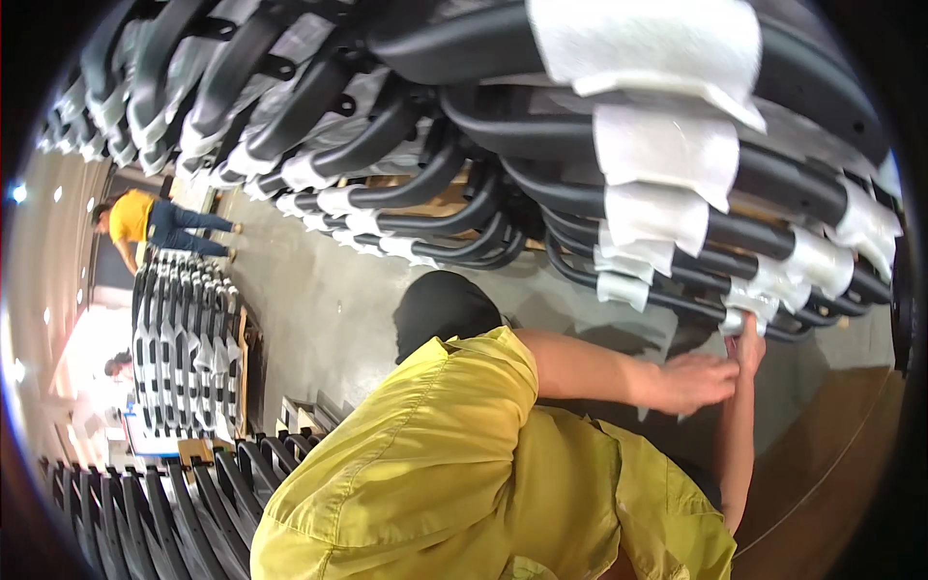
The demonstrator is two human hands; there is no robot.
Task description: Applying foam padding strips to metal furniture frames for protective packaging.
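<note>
Black curved metal tubes [677, 302] are stacked in layers at the upper right, with white foam wraps [622, 289] around them. My right hand [748, 350] is at the lowest tubes, its fingers closed on a white foam wrap [745, 305] there. Just left of it, my left hand [694, 380] is curled close to the right wrist, slightly blurred. Whatever sits between its fingers is hidden. Both arms come out of yellow sleeves [406, 454]. A dark rounded shape [445, 314] shows beyond my left sleeve.
More wrapped tubes [227, 92] run along the upper left. Another wrapped stack [184, 353] stands at the left, near a person in a yellow shirt [130, 217]. Bare black tubes [159, 512] line the lower left. Grey floor [300, 280] lies between; a brown sheet [822, 464] is at right.
</note>
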